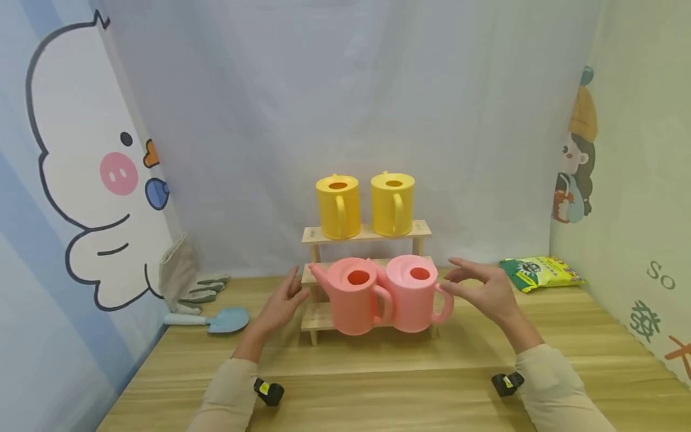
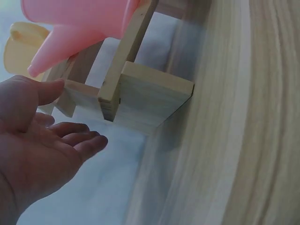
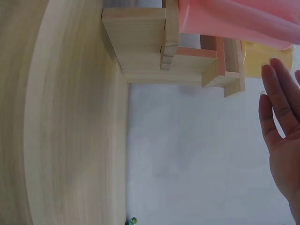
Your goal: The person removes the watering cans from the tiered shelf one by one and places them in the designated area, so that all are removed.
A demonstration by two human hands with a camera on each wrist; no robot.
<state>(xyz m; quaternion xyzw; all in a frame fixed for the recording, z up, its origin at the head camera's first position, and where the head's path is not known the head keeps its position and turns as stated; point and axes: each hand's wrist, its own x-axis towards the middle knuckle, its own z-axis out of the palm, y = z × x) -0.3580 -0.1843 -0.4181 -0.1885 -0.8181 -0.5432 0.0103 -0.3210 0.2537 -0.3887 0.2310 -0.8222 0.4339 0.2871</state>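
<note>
Two pink watering cans stand side by side on the lowest step of a wooden tiered stand; the left can [image 1: 352, 306] overlaps the spout of the right can [image 1: 411, 303]. Left of them, my left hand [image 1: 281, 305] is held in the air near the left can's spout, fingers loosely extended and holding nothing. In the left wrist view that hand [image 2: 42, 136] shows its palm beside the stand [image 2: 150, 96]. My right hand [image 1: 483, 288] hovers by the right can's handle, thumb tip close to it. Its fingers [image 3: 280, 101] look straight in the right wrist view, with nothing in them.
On the top step stand two yellow watering cans [image 1: 339, 210]. At the left lie a light-blue trowel [image 1: 228, 321] and a pair of gloves [image 1: 180, 273] leaning on the wall. A green-and-yellow packet [image 1: 542, 273] lies at the back right of the wooden table [image 1: 388, 396].
</note>
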